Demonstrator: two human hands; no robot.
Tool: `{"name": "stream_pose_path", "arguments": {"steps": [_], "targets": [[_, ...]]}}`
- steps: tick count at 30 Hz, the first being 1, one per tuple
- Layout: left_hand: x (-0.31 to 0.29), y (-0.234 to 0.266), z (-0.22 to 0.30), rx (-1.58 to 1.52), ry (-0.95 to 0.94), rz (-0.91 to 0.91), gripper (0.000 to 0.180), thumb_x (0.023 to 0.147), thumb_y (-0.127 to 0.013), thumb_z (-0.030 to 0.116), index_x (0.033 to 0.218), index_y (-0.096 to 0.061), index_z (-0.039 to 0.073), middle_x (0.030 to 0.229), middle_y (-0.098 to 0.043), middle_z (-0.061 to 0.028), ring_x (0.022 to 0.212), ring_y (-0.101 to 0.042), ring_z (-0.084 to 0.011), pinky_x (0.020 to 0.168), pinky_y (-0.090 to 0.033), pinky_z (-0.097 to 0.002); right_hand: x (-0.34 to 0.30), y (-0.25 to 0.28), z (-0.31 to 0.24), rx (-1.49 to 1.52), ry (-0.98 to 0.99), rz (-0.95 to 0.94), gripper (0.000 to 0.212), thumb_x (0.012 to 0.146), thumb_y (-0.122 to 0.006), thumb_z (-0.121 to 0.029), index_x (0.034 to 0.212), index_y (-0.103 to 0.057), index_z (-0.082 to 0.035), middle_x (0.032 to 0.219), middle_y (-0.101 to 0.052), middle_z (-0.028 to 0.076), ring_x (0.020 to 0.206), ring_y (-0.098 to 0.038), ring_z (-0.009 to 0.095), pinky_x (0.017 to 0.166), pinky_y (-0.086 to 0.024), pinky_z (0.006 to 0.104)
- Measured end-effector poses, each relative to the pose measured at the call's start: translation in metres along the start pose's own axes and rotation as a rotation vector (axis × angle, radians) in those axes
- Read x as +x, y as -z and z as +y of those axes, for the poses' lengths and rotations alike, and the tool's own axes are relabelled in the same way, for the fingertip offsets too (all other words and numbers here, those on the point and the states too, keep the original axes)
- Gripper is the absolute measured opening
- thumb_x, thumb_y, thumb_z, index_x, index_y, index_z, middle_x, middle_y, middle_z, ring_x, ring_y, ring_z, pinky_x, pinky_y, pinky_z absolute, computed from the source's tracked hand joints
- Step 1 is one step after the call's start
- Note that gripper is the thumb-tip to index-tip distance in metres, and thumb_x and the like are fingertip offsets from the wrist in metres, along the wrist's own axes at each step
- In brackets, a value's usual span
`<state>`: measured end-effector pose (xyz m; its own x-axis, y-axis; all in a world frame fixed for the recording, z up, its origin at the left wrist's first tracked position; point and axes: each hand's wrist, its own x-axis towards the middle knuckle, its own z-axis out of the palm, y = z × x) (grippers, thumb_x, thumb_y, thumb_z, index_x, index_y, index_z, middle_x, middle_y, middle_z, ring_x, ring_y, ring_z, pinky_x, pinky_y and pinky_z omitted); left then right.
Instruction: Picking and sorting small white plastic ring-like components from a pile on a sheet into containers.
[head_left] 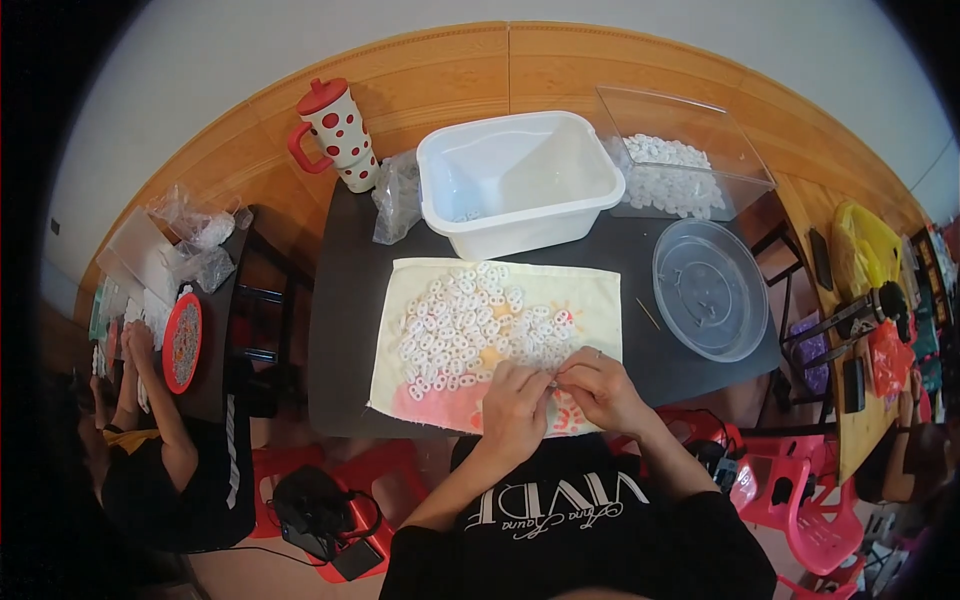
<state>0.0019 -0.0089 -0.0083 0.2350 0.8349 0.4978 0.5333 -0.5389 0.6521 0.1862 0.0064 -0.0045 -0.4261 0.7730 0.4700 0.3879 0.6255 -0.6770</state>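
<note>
The person sits at a dark surface (340, 330) with a pale printed cloth (590, 300) spread in front. On the cloth lies a heap of small white plastic pieces (470, 325), and everything else I place from this cloth. At its near edge the two hands meet. The left hand (515, 405) is curled, with the fingertips pressed together on a small white piece (551, 381), and the right hand (600, 385) pinches the same piece from the other side; the piece is too small to see well. Behind the cloth stands a white plastic tub (520, 180). To the right of the cloth lies a round clear lid (710, 290), and behind that a clear tray with more white pieces (680, 160). Behind the cloth's left corner stands a red-dotted mug (335, 130) beside a crumpled plastic bag (397, 195). Far to the left of the cloth another person (160, 450) sits near a red round plate (183, 342).
</note>
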Motion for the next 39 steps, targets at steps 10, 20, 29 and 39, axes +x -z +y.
{"name": "stream_pose_path", "arguments": {"steps": [10,20,29,39], "targets": [[0.001,0.002,-0.007,-0.111,-0.002,-0.034,0.019,0.072,-0.072,-0.005,0.089,-0.067,0.002,0.085,-0.063,-0.0110,0.081,-0.057,-0.0333,0.069,-0.047,-0.0417,0.000,0.000,-0.001,-0.073,0.069,-0.026,0.021,0.068,-0.066,0.006,0.088,-0.065,-0.001,0.090,-0.062,0.012,0.084,-0.061,0.032,0.071,-0.050,0.0387],[-0.002,0.007,-0.006,-0.074,-0.125,-0.067,0.022,0.069,-0.069,-0.010,0.088,-0.068,-0.001,0.087,-0.066,-0.0123,0.078,-0.058,-0.0322,0.064,-0.048,-0.0397,0.001,0.000,-0.008,-0.138,0.199,-0.038,0.020,0.064,-0.070,0.004,0.082,-0.062,0.000,0.090,-0.060,0.011,0.079,-0.058,0.029,0.070,-0.049,0.0369],[-0.001,0.011,-0.009,-0.105,-0.176,-0.144,0.020,0.070,-0.063,-0.009,0.089,-0.064,-0.003,0.092,-0.059,-0.0146,0.083,-0.054,-0.0341,0.070,-0.047,-0.0403,-0.001,0.000,-0.006,-0.149,0.242,-0.078,0.020,0.062,-0.067,0.003,0.081,-0.061,0.001,0.089,-0.057,0.012,0.081,-0.057,0.029,0.072,-0.048,0.0374],[0.001,0.011,-0.012,-0.101,-0.189,-0.189,0.020,0.068,-0.060,-0.010,0.087,-0.063,-0.003,0.088,-0.056,-0.0136,0.080,-0.052,-0.0328,0.067,-0.046,-0.0395,-0.002,-0.001,-0.002,-0.109,0.247,-0.119,0.023,0.060,-0.066,0.002,0.082,-0.061,0.001,0.090,-0.055,0.013,0.085,-0.056,0.031,0.075,-0.048,0.0390]]}}
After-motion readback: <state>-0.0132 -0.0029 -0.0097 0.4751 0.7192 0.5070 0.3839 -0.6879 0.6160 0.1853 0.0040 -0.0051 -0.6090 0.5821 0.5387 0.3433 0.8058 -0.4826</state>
